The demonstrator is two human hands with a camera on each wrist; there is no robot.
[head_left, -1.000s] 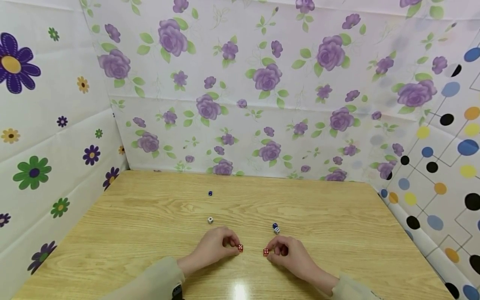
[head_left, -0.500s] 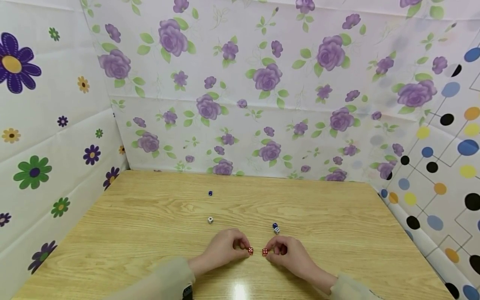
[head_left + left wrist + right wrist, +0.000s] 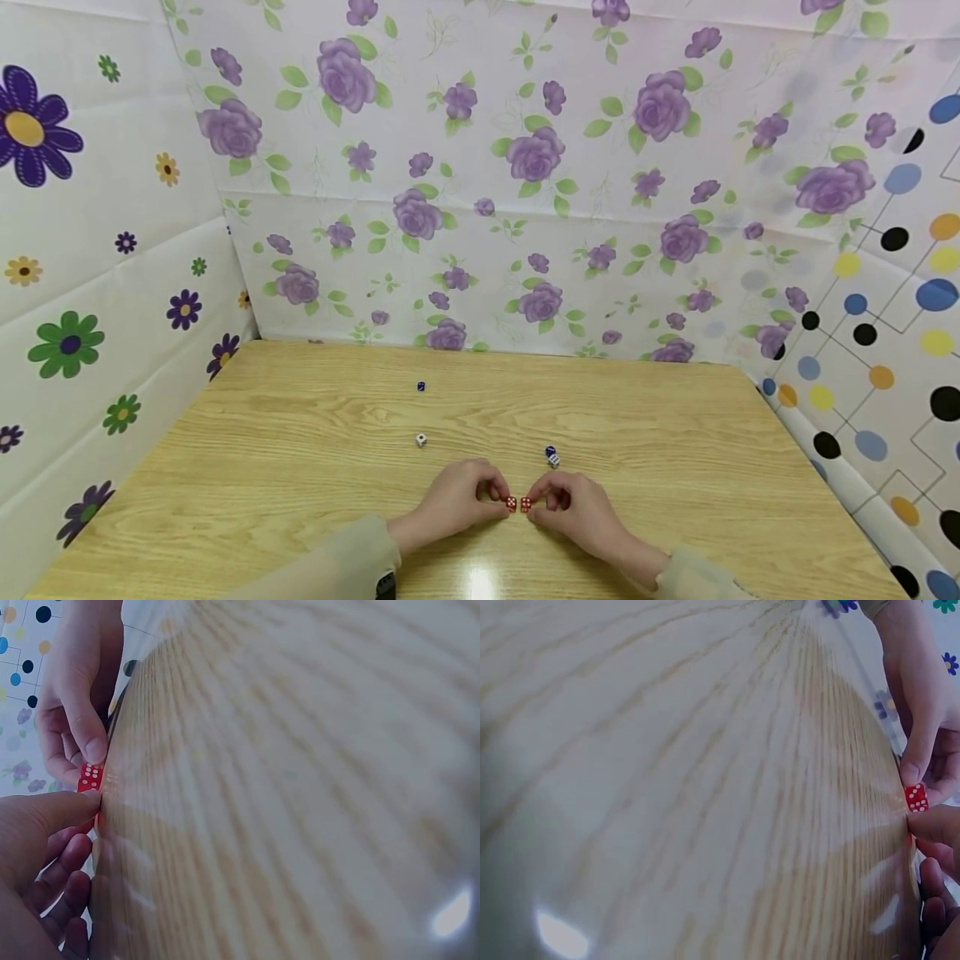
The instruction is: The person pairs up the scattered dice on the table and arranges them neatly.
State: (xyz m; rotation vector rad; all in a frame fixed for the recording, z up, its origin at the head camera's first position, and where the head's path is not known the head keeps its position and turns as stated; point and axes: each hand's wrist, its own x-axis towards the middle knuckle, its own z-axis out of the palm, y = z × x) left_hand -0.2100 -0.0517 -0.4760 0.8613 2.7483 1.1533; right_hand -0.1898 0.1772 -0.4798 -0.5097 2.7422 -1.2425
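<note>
My left hand (image 3: 463, 500) pinches a red die (image 3: 512, 504) with white pips between thumb and index finger, low over the wooden table. Facing it, my right hand (image 3: 577, 512) pinches another red die (image 3: 526, 505) the same way. Only a narrow gap separates the two dice in the head view. In the left wrist view, a red die (image 3: 91, 776) shows between the two thumbs. The right wrist view also has a red die (image 3: 916, 798) at the fingertips, partly hidden by them.
Behind the right hand, a blue die (image 3: 551, 452) and a white die (image 3: 553, 460) sit close together. A white die (image 3: 421, 440) lies behind the left hand, and a blue die (image 3: 421, 387) farther back. Patterned cloths surround the wooden table (image 3: 300, 450).
My left hand has moved right with its red die, narrowing the gap to the other one. My right hand has shifted slightly left with its die. The other dice have stayed put.
</note>
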